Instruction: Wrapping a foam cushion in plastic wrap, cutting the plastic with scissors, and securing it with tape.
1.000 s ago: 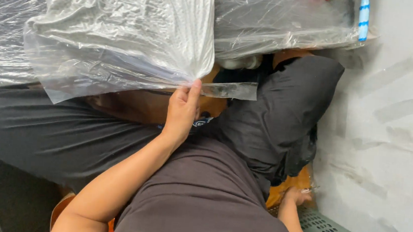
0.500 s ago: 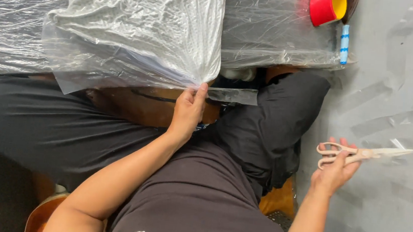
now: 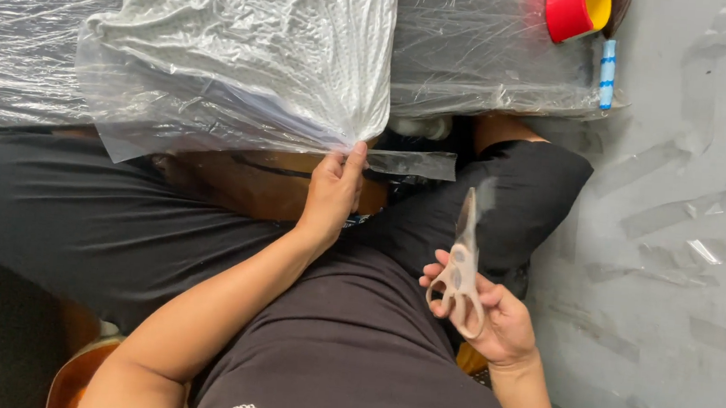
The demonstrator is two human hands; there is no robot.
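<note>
A plastic-wrapped bundle [image 3: 245, 54] at the film-covered bench's [image 3: 20, 25] near edge is pinched by the left hand [image 3: 333, 194]; pale scissors [image 3: 461, 261] are gripped in the right hand [image 3: 497, 321] above the grey floor [image 3: 695, 215].

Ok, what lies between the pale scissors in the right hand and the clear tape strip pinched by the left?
Head view: nothing solid. Pale scissors point up at clear tape strip; only open air over the black-clothed leg lies between.

One pair of scissors [image 3: 462, 270], one red tape roll [image 3: 572, 11], two hands
</note>
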